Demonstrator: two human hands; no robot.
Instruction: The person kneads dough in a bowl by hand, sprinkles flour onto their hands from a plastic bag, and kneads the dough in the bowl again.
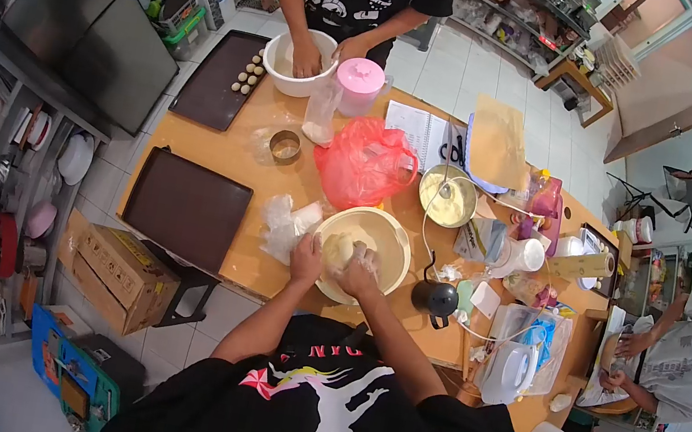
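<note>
A cream-coloured bowl (395, 265) stands at the near edge of the table, with flour and a lump of pale dough (338, 250) inside. My left hand (307, 258) grips the bowl's left rim, thumb toward the inside. Floury, my right hand (362, 269) is down in the bowl with its fingers curled against the dough. Just beyond the bowl lies a red plastic bag (364, 164). Crumpled clear plastic (282, 225) touches the area left of the bowl, and a black kettle (434, 299) is to its right.
Dark baking trays (187, 208) lie at the left; the far one (220, 83) carries several dough balls (247, 76). Across the table a person works in a white bowl (285, 59). A mixing bowl of cream (448, 198) and a notebook (411, 126) are right. Another person (689, 356) is far right.
</note>
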